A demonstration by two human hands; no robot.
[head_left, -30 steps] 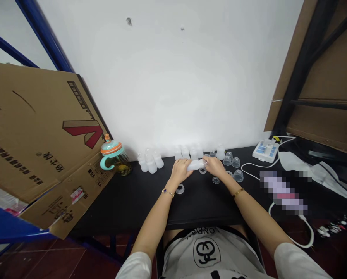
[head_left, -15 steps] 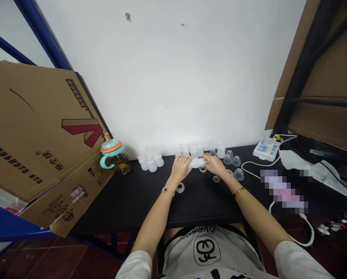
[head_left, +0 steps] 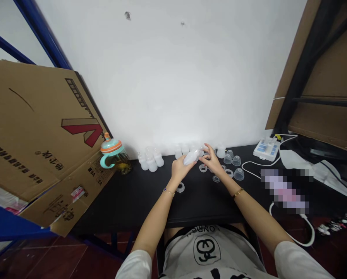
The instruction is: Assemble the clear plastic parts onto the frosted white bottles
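My left hand (head_left: 178, 169) is closed around a small white baby bottle (head_left: 190, 157), held above the black table and tilted with its clear-capped end up to the right. Beside that end, my right hand (head_left: 213, 162) has its fingers apart; whether a fingertip touches the cap I cannot tell. Below the hands lie several clear rings, among them one ring (head_left: 203, 168) under the bottle and another ring (head_left: 180, 187) by my left wrist. Clear dome caps (head_left: 238, 174) stand to the right of my right hand. Behind the hands, more white bottles (head_left: 178, 151) line the wall, partly hidden.
On the left, a group of capped bottles (head_left: 152, 162) stands near a teal-handled jug (head_left: 112, 153) and a large cardboard box (head_left: 45, 128). A power strip (head_left: 266, 149) with white cables is at the right. The white wall (head_left: 173, 85) bounds the table's back.
The bottle has turned from lying level between both hands to slanting up rightward. My right hand's fingers have spread at its capped end. My left hand keeps its hold.
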